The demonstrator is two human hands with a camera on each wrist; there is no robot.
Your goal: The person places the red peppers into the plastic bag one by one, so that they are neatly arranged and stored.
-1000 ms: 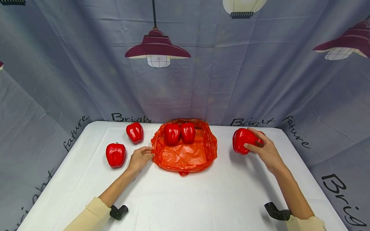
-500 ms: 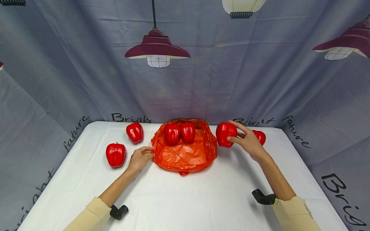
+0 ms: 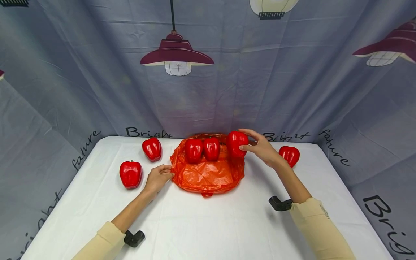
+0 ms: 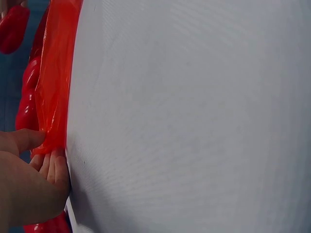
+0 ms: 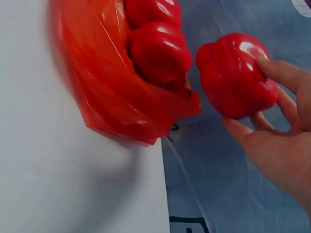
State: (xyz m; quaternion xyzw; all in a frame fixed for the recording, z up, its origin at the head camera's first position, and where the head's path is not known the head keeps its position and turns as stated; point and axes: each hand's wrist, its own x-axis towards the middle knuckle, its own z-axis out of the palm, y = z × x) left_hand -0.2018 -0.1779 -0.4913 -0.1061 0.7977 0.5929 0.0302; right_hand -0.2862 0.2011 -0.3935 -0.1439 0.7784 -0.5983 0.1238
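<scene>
An orange-red plastic bag (image 3: 208, 177) lies with its mouth open at the middle of the table, two red bell peppers (image 3: 193, 151) side by side in it. My left hand (image 3: 158, 178) pinches the bag's left rim; the left wrist view shows thumb and fingers on the plastic (image 4: 56, 82). Over the bag's right rim, my right hand (image 3: 264, 148) holds another red bell pepper (image 3: 236, 143) by its sides. In the right wrist view this held pepper (image 5: 237, 75) hangs apart from the bag (image 5: 107, 73).
Two red bell peppers stand left of the bag, a nearer one (image 3: 130, 174) and a farther one (image 3: 151, 149). Another pepper (image 3: 289, 155) lies at the right, behind my right forearm. A printed curtain (image 3: 227, 90) rises behind the white table (image 3: 208, 227).
My right hand has carried its bell pepper leftward from the table's right side to above the bag's right rim. The pepper left at the right is now exposed. My left hand stays put.
</scene>
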